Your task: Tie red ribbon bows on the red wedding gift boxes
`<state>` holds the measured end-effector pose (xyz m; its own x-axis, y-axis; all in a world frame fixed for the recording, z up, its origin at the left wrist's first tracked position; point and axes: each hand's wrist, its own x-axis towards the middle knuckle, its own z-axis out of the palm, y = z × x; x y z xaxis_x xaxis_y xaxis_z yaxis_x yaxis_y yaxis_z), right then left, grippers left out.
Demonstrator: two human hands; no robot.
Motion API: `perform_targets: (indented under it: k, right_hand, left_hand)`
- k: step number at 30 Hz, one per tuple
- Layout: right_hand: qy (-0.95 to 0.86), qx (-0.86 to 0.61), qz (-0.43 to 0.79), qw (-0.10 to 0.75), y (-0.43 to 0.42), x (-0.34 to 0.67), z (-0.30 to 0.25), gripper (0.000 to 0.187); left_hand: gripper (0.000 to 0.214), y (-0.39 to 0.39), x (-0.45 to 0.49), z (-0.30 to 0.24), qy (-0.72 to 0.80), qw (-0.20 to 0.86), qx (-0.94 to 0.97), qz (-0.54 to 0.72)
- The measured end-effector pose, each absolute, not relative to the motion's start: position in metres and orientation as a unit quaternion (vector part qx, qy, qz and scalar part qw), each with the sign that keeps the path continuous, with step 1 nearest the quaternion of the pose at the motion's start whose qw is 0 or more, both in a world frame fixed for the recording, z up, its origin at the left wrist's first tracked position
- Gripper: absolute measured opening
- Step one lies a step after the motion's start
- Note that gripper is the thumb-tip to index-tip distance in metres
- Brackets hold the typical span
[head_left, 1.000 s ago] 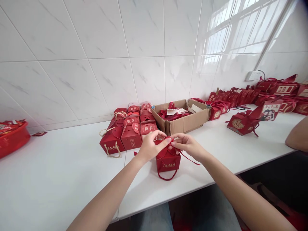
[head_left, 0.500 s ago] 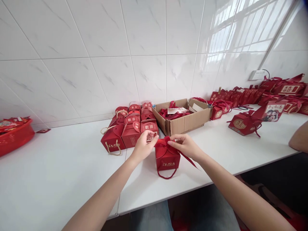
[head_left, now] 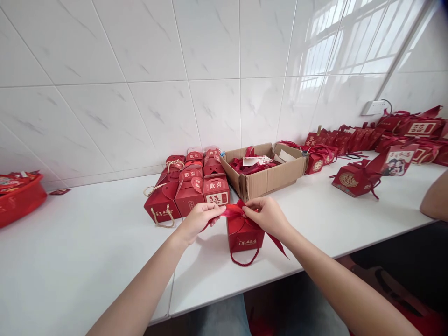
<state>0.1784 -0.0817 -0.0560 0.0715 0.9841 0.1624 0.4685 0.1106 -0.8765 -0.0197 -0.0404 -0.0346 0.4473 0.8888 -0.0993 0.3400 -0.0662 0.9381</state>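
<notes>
A small red gift box with gold lettering stands upright near the table's front edge, its red cord handle hanging down the front. Red ribbon crosses the top of the box. My left hand pinches one length of that ribbon and holds it out to the left. At the box's top, my right hand is closed on the ribbon by the knot, where the fingertips partly hide it. One ribbon tail hangs at the box's right side, below my right hand.
Several red gift boxes stand together behind my left hand. Beside them is an open cardboard box with red ribbons inside. More red boxes lie to the right, near another person's arm. A red basket sits far left.
My left hand has moved left and down, away from the box top, pulling a ribbon length taut. My right hand stays at the knot. The box has shifted slightly.
</notes>
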Motion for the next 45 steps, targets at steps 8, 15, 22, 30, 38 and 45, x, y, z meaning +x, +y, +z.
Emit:
perform_targets:
  k: [8,15,22,30,38,45]
  right_hand:
    - [-0.737,-0.491,0.275,0.374,-0.090,0.178,-0.050,0.023]
    - [-0.688,-0.526,0.279,0.415,-0.082,0.177,-0.059,0.037]
    - [-0.680,-0.519,0.298,0.423,-0.083,0.178,-0.061,0.036]
    - [-0.604,-0.511,0.315,0.525,-0.082,0.174,-0.076,0.033]
    - [-0.640,-0.537,0.273,0.477,-0.083,0.175,-0.072,0.020]
    - [-0.656,-0.536,0.193,0.495,-0.086,0.177,-0.074,0.019]
  left_hand:
    - [0.021,-0.040,0.009,0.002,0.335,0.528,0.735,0.262]
    - [0.029,-0.025,0.012,-0.014,0.324,0.496,0.717,0.368]
    - [0.020,-0.024,-0.005,-0.045,0.333,0.426,0.782,0.311]
    - [0.015,-0.029,0.004,-0.058,0.319,0.431,0.764,0.359]
    - [0.017,-0.032,0.006,-0.056,0.321,0.405,0.776,0.363]
    - [0.009,-0.029,0.007,-0.065,0.336,0.389,0.760,0.398]
